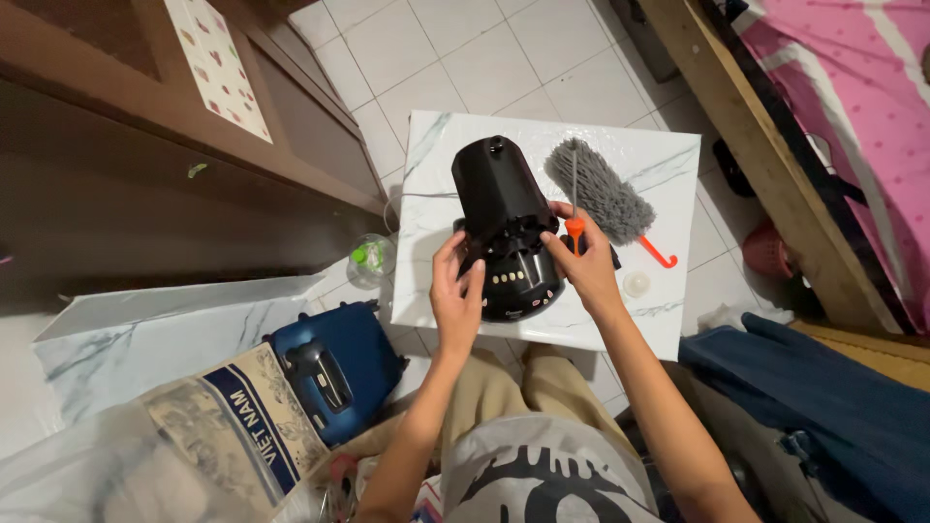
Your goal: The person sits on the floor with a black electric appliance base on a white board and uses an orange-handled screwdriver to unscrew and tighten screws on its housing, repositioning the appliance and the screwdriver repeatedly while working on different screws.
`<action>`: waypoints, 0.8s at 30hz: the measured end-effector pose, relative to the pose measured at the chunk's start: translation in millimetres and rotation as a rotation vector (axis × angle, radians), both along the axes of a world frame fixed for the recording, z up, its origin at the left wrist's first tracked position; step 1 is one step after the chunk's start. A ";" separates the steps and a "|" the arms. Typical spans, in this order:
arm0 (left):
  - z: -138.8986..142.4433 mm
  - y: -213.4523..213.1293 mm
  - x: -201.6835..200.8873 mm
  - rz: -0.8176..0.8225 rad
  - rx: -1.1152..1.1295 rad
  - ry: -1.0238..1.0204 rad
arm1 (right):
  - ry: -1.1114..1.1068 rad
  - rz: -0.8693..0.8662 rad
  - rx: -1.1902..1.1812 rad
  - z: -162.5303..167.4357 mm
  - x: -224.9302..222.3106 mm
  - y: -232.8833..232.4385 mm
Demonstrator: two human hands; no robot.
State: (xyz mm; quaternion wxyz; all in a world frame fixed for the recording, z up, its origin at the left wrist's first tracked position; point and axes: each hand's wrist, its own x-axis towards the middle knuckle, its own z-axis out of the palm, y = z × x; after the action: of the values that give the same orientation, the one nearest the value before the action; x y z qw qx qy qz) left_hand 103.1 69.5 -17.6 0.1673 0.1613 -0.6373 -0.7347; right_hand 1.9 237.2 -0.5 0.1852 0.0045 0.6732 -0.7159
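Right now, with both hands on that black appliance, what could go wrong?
1. The black appliance lies tipped on the small marble-patterned table; it could roll if the left hand lets go.
2. The right hand also pinches a thin orange-handled brush, so its hold looks weak.
3. The grey duster behind could get knocked off.

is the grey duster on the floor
No, the duster lies on the white marble-look board, beside the black appliance that both hands hold.
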 end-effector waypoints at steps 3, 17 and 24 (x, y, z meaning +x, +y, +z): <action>1.7 2.3 -5.9 0.035 0.034 0.022 | 0.014 -0.026 0.016 2.5 1.8 -0.2; -5.1 -5.0 -11.4 0.051 0.055 0.039 | 0.104 -0.124 0.156 -13.8 4.3 -3.0; -12.0 -11.3 -10.3 0.054 0.063 -0.037 | 0.128 -0.098 0.187 -16.1 -0.1 0.2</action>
State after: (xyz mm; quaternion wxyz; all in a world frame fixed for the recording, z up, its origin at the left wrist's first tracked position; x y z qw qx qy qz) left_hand 92.8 58.2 -29.6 0.1701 0.1972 -0.6121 -0.7467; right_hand 1.8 237.4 -16.6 0.1052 0.0090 0.7464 -0.6571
